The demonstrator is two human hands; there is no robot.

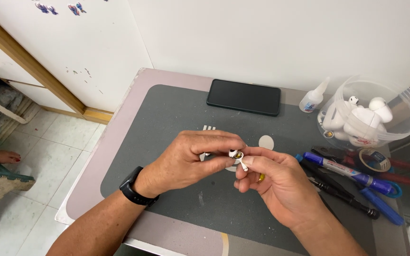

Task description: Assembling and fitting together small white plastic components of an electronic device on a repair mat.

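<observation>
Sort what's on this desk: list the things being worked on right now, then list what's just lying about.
In hand:
- white earbud, pinched between left hand and right hand

Lying about:
- black phone
- glue bottle
- clear tub of white earbud parts
- blue markers
- tape roll
- round white pad

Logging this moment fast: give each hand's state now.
Left hand: pinched shut on the small white earbud.
Right hand: closed, also gripping the earbud.
</observation>
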